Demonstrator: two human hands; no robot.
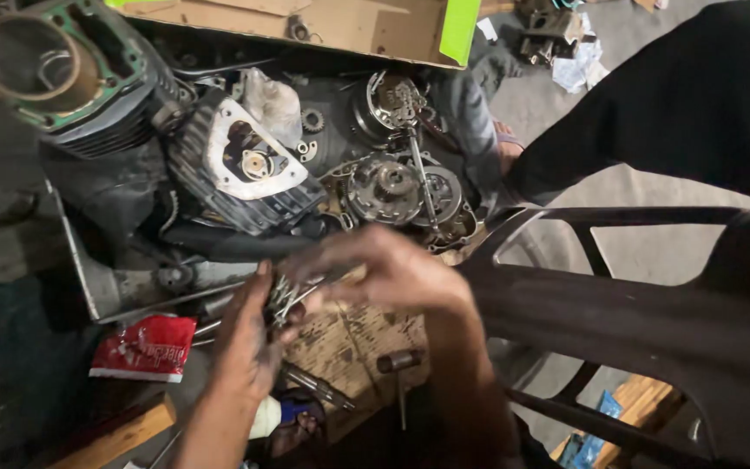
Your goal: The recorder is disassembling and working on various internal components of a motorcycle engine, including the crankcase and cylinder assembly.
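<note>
Bolts (286, 293), a small bunch of them, are sitting between my two hands, just in front of the metal tray (88, 287). My left hand (249, 343) is cupping under the bunch, fingers curled up around the lower ends. My right hand (392, 269) is coming in from the other side, its fingertips pinching the top of the same bunch; motion blur is smearing it, so I cannot tell which fingers are doing the gripping. Both hands are looking dark with grease.

Looking down from my head, the tray is holding most of the engine parts. A cylinder head (249, 165) with a pale gasket face is lying in the middle of it. To its right a clutch (392, 187) and other round gear pieces are crowding together, with a thin shaft (423, 178) lying across them. At the tray's far left corner a finned cylinder (62, 74) is resting tilted, its open bore facing me.

Beyond the tray a cardboard box (349, 30) is lying open, with a small metal part inside. A red packet (145, 347) is lying left of my left hand. A hammer (398, 369) is resting on the wooden board (349, 347) under my right wrist. A dark plastic chair (627, 313) is filling the right side, and another person's dark sleeve (679, 113) is reaching in above it.
</note>
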